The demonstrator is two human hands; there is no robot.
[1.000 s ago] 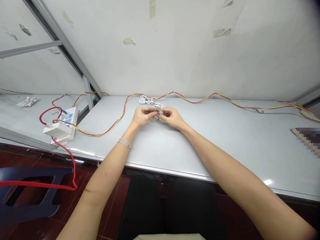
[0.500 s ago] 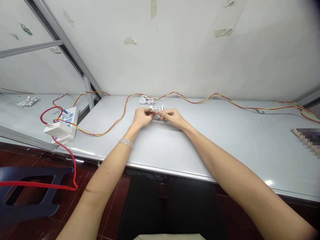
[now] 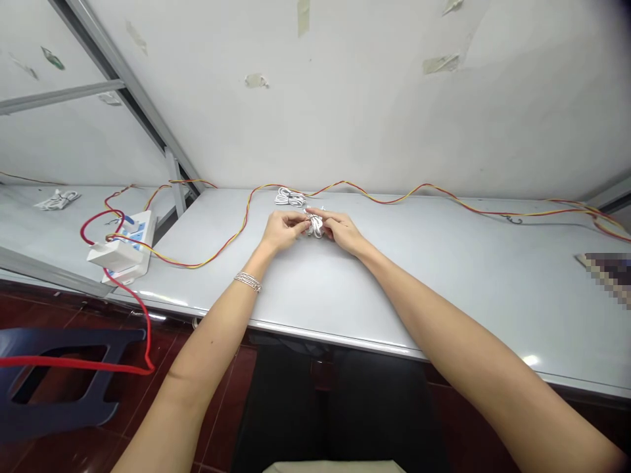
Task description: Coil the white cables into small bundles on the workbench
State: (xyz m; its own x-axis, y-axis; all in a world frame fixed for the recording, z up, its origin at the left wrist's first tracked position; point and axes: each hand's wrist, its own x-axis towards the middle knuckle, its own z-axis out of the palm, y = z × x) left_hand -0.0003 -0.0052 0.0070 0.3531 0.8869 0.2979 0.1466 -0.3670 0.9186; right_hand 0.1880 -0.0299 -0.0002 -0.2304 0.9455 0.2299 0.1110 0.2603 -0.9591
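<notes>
Between my two hands, just above the grey table, is a white cable bundle (image 3: 315,226), partly covered by fingers. My left hand (image 3: 284,230) pinches its left side with thumb and fingertips. From the right, my right hand (image 3: 342,231) grips the same bundle, its index finger stretched across the top. A second white cable bundle (image 3: 290,197), bound with a dark tie round its middle, lies on the table just behind my left hand.
A red and yellow wire (image 3: 239,231) winds along the back of the table (image 3: 315,295). At the left stands a white power strip (image 3: 140,246) with a plug and a red cord (image 3: 140,305). Another white cable bundle (image 3: 58,200) lies far left. A blurred object (image 3: 608,276) is at the right edge.
The cable bundle between my hands has turned, and its loops now show below the fingers. My right index finger has moved up over its top.
</notes>
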